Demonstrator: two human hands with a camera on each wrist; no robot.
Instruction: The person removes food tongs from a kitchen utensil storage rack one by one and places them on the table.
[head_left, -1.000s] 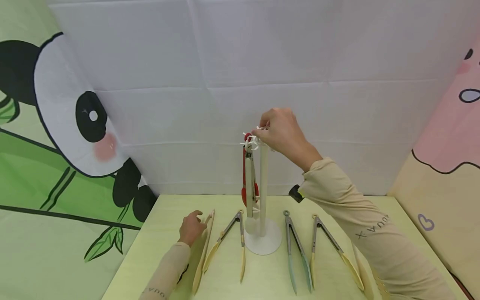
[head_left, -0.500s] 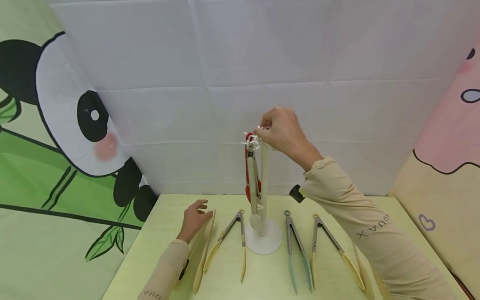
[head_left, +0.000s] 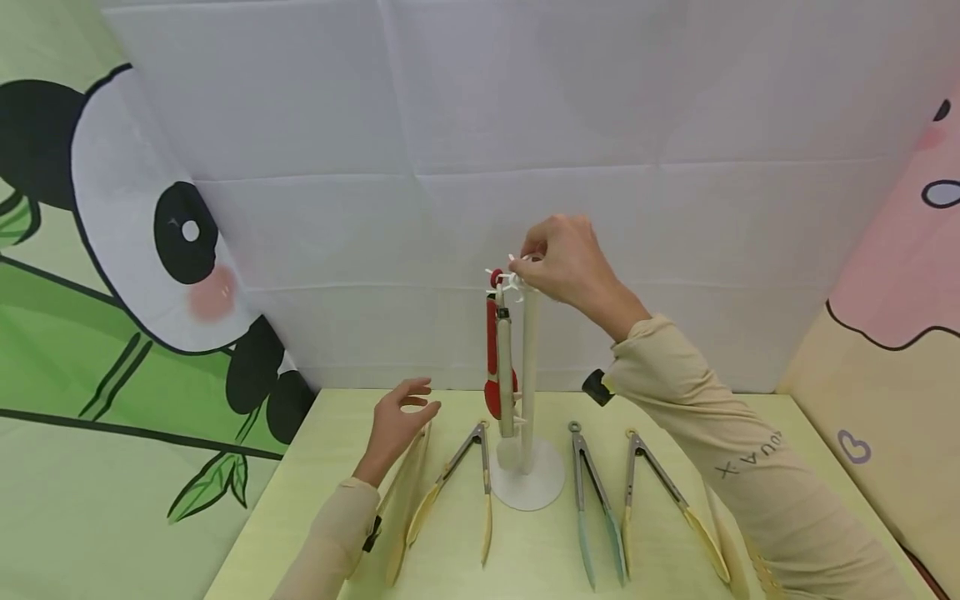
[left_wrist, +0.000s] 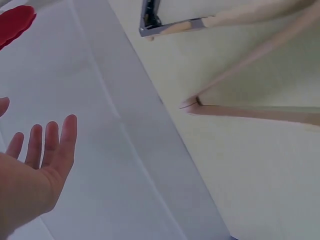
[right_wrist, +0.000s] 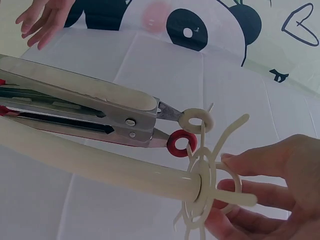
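Observation:
My right hand pinches the top ring of a white stand, fingers curled behind its hooks in the right wrist view. Cream-handled tongs and red tongs hang side by side by their loops from hooks on the stand's left. My left hand is raised at the table's left, fingers loosely spread, holding nothing. Below and beside it lie wooden tongs, spread in a V in the left wrist view. The red tongs' tip shows in that view's upper corner.
On the table lie yellow-tipped tongs left of the stand's round base. Teal-tipped tongs and more yellow-tipped tongs lie to the right. A pale wooden utensil is partly hidden by my right sleeve. White cloth hangs behind.
My left hand has risen from beside the wooden tongs and moved slightly right, its fingers spreading. The hanging tongs have swung and turned a little. My right hand keeps its hold on the stand.

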